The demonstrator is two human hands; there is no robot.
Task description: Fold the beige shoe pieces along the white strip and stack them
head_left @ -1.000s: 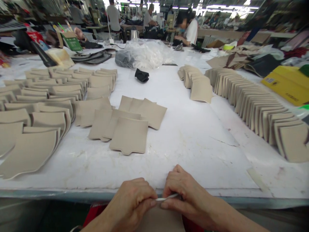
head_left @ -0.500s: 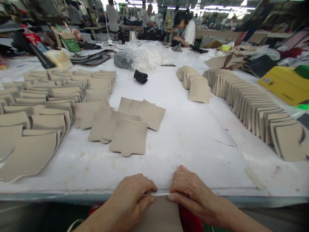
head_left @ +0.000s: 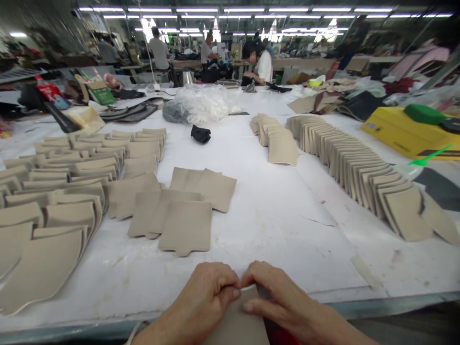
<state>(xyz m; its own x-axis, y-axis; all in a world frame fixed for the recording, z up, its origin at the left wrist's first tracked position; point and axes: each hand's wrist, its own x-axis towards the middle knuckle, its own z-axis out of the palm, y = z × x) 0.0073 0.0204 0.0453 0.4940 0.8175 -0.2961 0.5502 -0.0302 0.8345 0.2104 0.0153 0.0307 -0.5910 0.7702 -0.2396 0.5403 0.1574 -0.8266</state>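
Note:
A beige leather-like panel (head_left: 241, 325) with a pale edge is in both hands at the near side of the table. My left hand (head_left: 204, 301) pinches its upper edge between thumb and bent fingers. My right hand (head_left: 279, 298) is closed around the right corner, its thumb lying on the panel's face and its fingers curled over behind. The fingertips of both hands nearly meet at the top edge. Beyond them, a beige panel with a small tab (head_left: 186, 226) lies on top of several loose, overlapping ones. The lower part of the held panel runs out of view.
Rows of overlapping beige panels (head_left: 46, 268) spread along the left. A long fanned row (head_left: 359, 167) runs down the right, beside a shorter stack (head_left: 282, 146). Farther back are a black bundle (head_left: 200, 134), a clear plastic bag (head_left: 204, 104) and a yellow box (head_left: 391, 129). People sit beyond the table.
The view has tilted up, so the table appears lower. My hands have come closer together on the panel's edge. My right thumb has shifted from the edge onto the panel's face.

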